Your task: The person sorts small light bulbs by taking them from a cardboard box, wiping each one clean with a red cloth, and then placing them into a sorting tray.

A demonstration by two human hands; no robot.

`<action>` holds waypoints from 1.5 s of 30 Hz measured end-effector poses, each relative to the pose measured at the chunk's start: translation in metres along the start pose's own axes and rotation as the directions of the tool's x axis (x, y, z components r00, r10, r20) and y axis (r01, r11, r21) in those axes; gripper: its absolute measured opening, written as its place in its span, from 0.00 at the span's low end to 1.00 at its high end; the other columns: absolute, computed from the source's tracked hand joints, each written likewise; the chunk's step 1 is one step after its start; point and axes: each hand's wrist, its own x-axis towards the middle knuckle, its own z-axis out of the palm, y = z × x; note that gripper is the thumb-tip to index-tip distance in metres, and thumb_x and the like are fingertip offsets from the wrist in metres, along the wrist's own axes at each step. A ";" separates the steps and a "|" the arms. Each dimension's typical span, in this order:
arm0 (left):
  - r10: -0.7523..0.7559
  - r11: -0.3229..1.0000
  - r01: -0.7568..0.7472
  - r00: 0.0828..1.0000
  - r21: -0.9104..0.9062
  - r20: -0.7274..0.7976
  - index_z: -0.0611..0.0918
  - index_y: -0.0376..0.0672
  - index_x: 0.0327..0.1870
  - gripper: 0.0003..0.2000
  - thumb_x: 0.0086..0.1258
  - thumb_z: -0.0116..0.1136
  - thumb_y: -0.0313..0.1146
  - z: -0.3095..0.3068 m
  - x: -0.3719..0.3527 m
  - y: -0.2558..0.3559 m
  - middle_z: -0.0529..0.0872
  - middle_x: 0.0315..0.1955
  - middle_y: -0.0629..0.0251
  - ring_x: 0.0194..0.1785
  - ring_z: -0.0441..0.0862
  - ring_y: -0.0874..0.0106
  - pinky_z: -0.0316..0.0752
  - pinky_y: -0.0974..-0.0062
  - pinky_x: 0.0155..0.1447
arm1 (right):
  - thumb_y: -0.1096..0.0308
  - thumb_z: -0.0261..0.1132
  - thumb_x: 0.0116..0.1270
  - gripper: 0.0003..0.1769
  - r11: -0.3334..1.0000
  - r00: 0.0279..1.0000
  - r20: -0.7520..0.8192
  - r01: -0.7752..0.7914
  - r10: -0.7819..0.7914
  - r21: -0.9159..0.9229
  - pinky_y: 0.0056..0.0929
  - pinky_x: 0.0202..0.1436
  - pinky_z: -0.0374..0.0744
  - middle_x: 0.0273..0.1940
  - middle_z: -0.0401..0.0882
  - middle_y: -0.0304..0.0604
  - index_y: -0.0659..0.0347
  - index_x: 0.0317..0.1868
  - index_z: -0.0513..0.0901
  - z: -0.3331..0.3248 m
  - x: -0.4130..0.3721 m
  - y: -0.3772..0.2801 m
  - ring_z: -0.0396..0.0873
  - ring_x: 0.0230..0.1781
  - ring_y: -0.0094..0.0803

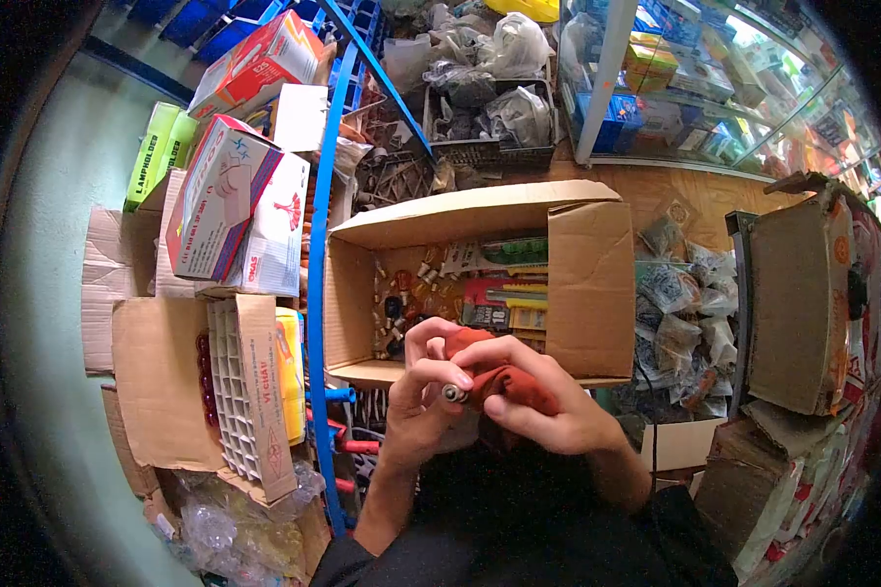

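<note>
My left hand (416, 416) is closed, thumb and fingers pinching a small light bulb (453, 393); its metal base points towards me and the rest is hidden by fingers and cloth. A reddish-brown cloth (524, 387) is gripped in my right hand (578, 421), bunched up against the bulb. Part of the cloth also passes behind the left fingers. Just beyond both hands stands an open cardboard box (589, 284). Inside it lie several small bulbs (429, 279) on the left, and carded packs (514, 303) in yellow, red and green on the right.
A blue metal post (320, 254) rises left of the box. Past it are stacked cartons (220, 201) and a box with a white divider grid (233, 391). Bagged parts (680, 333) lie to the right, near another cardboard box (793, 293). A glass cabinet (695, 88) stands behind.
</note>
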 end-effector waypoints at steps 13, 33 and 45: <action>0.180 0.951 -0.223 0.963 0.214 0.203 0.82 0.42 0.43 0.18 0.53 0.79 0.31 -0.016 0.015 0.025 0.83 0.40 0.60 0.42 0.82 0.71 0.77 0.75 0.45 | 0.68 0.60 0.76 0.10 0.899 0.964 0.071 -0.264 0.255 0.349 0.21 0.52 0.72 0.44 0.77 0.35 0.60 0.52 0.74 -0.004 0.005 0.004 0.73 0.47 0.19; 0.074 0.981 0.007 0.910 0.193 -0.409 0.82 0.32 0.51 0.12 0.67 0.63 0.17 0.024 -0.001 0.019 0.81 0.51 0.57 0.53 0.79 0.72 0.75 0.76 0.59 | 0.61 0.56 0.78 0.29 0.956 0.977 -0.215 0.065 -0.002 0.288 0.36 0.77 0.56 0.75 0.59 0.47 0.63 0.74 0.63 0.028 0.003 0.016 0.59 0.75 0.35; 0.176 0.850 0.053 0.910 0.525 -0.376 0.81 0.39 0.42 0.12 0.59 0.70 0.17 0.018 0.010 0.022 0.85 0.45 0.56 0.46 0.85 0.67 0.79 0.71 0.52 | 0.62 0.55 0.79 0.27 0.890 0.946 -0.211 -0.134 0.246 0.436 0.24 0.59 0.73 0.57 0.77 0.36 0.63 0.73 0.66 0.024 -0.002 0.013 0.74 0.54 0.19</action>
